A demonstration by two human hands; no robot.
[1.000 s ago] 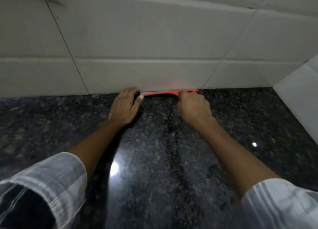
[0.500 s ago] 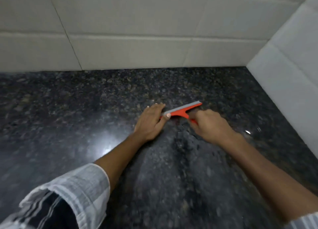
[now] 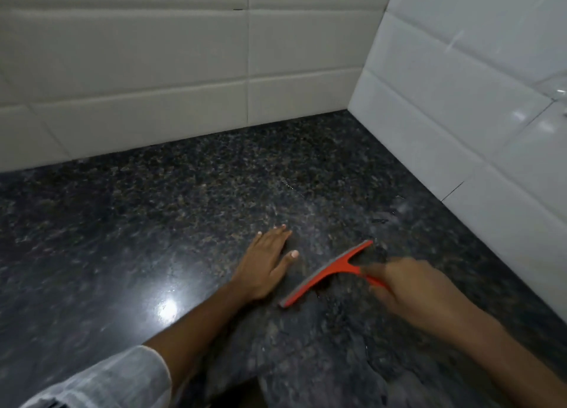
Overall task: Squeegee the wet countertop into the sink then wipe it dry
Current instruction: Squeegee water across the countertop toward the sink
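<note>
An orange squeegee [image 3: 329,272] with a grey rubber blade lies angled on the dark speckled granite countertop [image 3: 153,223]. My right hand [image 3: 414,291] grips its handle from the right and is blurred by motion. My left hand [image 3: 265,262] rests flat on the counter just left of the blade, fingers spread, holding nothing. Dark wet streaks show on the stone near the blade's far end and below it. No sink is in view.
White tiled walls close the counter at the back [image 3: 184,70] and on the right [image 3: 460,116], meeting in a corner at the far right. A bright light reflection [image 3: 167,308] glares on the stone left of my left forearm.
The squeegee has been pulled from the back wall toward me across the counter and turned diagonal. My left hand has come off the blade and now lies flat on the stone.
</note>
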